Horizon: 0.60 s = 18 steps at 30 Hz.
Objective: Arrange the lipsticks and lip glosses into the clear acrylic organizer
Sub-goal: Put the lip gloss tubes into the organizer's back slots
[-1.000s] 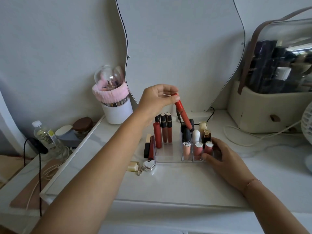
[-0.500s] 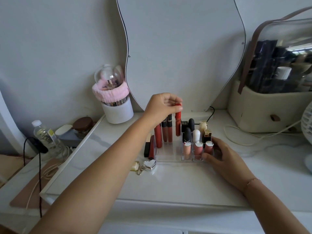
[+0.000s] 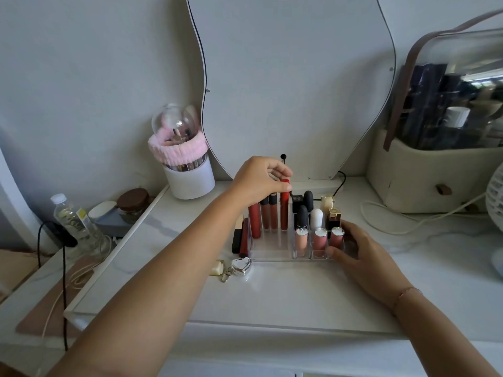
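A clear acrylic organizer [image 3: 270, 250] stands on the white vanity top. Its left bay holds upright lip glosses; the bright red lip gloss [image 3: 284, 210] stands rightmost there, and my left hand [image 3: 260, 180] pinches its top. Small slots on the right hold pink glosses [image 3: 319, 239] in front, with black and white lipsticks [image 3: 309, 213] behind them. My right hand [image 3: 359, 254] rests against the organizer's right front corner, steadying it. A black-and-gold lipstick [image 3: 237, 236] and a red tube [image 3: 244, 239] lie on the table just left of the organizer.
A heart-shaped silver keychain [image 3: 241, 266] and a small cream piece [image 3: 217, 268] lie in front. A white brush cup [image 3: 190, 175] with a pink band stands back left, a wavy mirror [image 3: 294, 85] behind, a beige cosmetics case [image 3: 435, 170] at right, cables around it.
My left hand swung the tilted red lip gloss upright and lowered it into the organizer's left bay. My right hand stayed on the organizer's corner.
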Each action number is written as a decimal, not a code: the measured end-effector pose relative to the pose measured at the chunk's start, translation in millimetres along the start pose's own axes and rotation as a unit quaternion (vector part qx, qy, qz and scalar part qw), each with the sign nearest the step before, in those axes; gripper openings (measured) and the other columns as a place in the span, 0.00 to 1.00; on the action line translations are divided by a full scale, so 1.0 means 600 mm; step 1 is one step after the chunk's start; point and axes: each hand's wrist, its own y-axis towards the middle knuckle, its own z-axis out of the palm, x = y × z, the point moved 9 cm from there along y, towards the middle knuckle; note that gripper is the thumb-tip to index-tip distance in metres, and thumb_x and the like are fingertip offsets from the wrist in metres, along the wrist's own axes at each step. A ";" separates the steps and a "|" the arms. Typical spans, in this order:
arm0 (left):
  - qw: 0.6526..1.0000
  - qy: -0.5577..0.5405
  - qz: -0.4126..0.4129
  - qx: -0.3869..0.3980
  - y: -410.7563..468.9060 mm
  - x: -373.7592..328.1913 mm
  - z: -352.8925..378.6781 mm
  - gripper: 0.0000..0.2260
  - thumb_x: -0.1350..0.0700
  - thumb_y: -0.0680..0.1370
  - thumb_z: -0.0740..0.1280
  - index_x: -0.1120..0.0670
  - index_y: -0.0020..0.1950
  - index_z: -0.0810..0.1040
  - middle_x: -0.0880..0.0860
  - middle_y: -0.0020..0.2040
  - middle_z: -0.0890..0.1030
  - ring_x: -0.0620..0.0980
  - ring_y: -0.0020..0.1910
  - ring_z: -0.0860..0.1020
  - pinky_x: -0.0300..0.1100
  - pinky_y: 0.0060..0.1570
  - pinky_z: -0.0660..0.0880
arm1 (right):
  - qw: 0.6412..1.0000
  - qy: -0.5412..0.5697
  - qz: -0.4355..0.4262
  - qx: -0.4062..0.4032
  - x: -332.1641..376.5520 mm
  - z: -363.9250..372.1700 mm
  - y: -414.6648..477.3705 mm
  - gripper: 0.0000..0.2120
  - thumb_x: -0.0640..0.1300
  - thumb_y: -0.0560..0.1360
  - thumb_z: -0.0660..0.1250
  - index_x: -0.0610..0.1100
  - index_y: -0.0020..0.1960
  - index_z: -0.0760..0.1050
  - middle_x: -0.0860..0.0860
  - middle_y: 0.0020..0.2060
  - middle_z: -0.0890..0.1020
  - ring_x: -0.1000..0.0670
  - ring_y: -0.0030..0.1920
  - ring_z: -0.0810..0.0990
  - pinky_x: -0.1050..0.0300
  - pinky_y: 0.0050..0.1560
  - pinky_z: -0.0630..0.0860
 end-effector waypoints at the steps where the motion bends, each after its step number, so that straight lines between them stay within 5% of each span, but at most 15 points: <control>1: 1.000 -0.006 0.001 -0.001 0.000 0.000 0.001 0.10 0.56 0.65 0.77 0.44 0.42 0.81 0.44 0.40 0.83 0.38 0.38 0.81 0.35 0.45 0.78 | 1.000 -0.002 0.000 0.000 0.000 0.000 0.000 0.28 0.50 0.70 0.71 0.51 0.68 0.66 0.54 0.57 0.78 0.54 0.56 0.76 0.62 0.51 0.68; 18: 1.000 0.022 0.004 0.022 -0.006 0.000 0.003 0.12 0.54 0.64 0.78 0.45 0.45 0.81 0.45 0.43 0.84 0.40 0.44 0.81 0.37 0.49 0.77 | 1.000 -0.011 0.002 0.000 -0.003 0.001 0.001 0.29 0.51 0.70 0.71 0.52 0.68 0.66 0.55 0.55 0.77 0.54 0.55 0.76 0.61 0.51 0.67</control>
